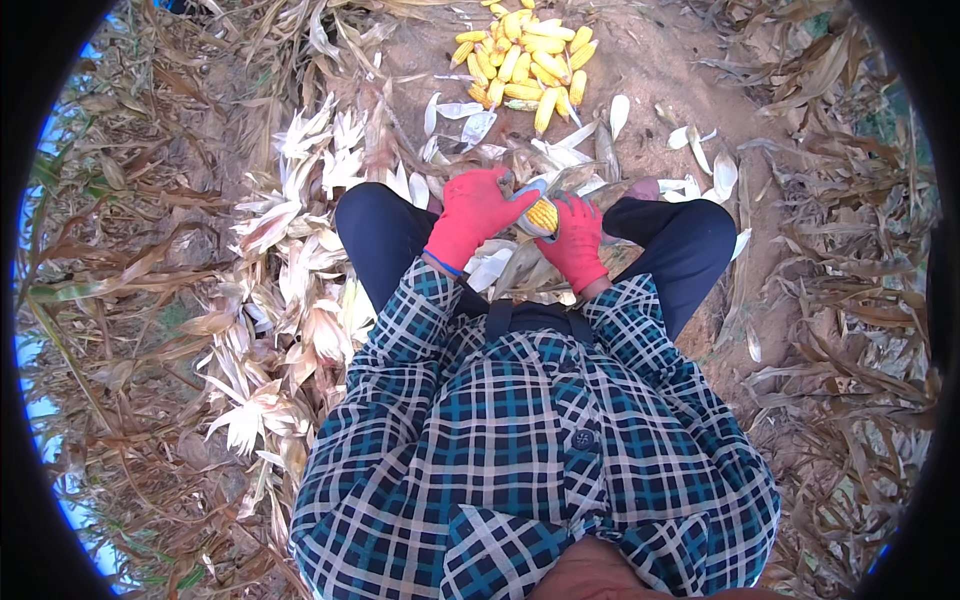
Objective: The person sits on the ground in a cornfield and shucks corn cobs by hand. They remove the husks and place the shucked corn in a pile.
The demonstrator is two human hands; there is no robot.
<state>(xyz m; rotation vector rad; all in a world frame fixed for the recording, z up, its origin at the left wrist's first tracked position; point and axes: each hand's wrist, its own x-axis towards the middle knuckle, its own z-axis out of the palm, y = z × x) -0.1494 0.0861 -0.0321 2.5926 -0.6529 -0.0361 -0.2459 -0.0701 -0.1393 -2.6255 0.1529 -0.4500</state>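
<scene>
Both my hands wear red work gloves with grey palms and meet between my bent knees. An ear of corn (543,216) shows yellow kernels between them. My right hand (574,232) is closed around it from the right side. From the left, my left hand (480,210) has its thumb and fingertips against the ear's upper left side, where the palm hides part of it. Pale loose husks (491,266) lie just below the hands. Ahead of them, a pile of husked yellow corn ears (525,64) rests on the bare soil.
A long heap of stripped husks (292,277) lies along my left side. Scattered husks (724,176) are on the soil beyond my right knee (709,232). Dry corn stalks and leaves (855,300) cover the ground to the right, and more dry stalks (120,300) lie at the left.
</scene>
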